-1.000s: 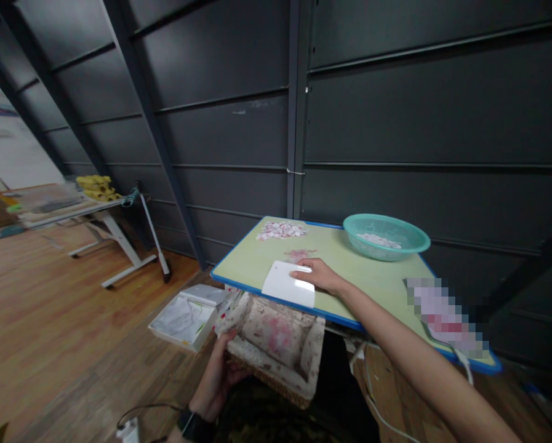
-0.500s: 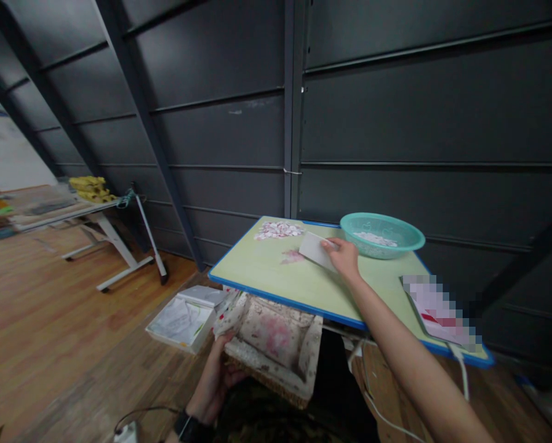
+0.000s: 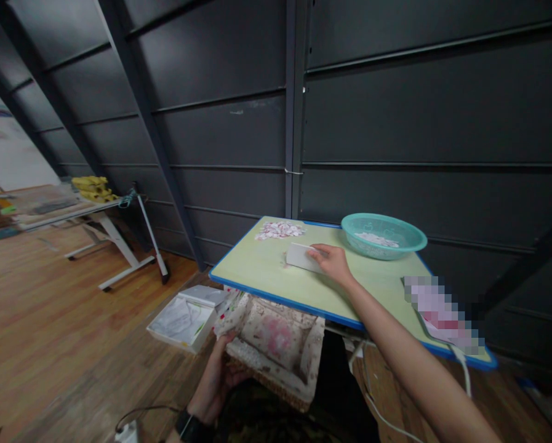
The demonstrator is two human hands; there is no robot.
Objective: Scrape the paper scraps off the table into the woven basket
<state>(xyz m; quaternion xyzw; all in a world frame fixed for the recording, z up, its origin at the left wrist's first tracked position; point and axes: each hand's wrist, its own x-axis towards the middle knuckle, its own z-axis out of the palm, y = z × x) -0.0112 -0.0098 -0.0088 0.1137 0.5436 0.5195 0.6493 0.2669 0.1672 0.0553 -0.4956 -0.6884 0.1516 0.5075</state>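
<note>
My right hand grips a flat white card, tilted with its lower edge at the yellow tabletop. A little pinkish residue shows at the card's left end; the rest of that patch is hidden. Below the table's front edge, my left hand is closed on the near left side of a cloth-lined wicker basket. Pink stains and dark specks mark the basket's lining. Behind the card lies a heap of small whitish-pink pieces.
A green plastic basin with whitish pieces stands at the table's back right. A blurred-out device with a white cable lies at the right. An opened white box is on the floor at left. A dark panelled wall rises behind.
My right hand has moved the card left and toward the table's front, over the pinkish patch. Less residue shows now. My left hand and the basket stay in place.
</note>
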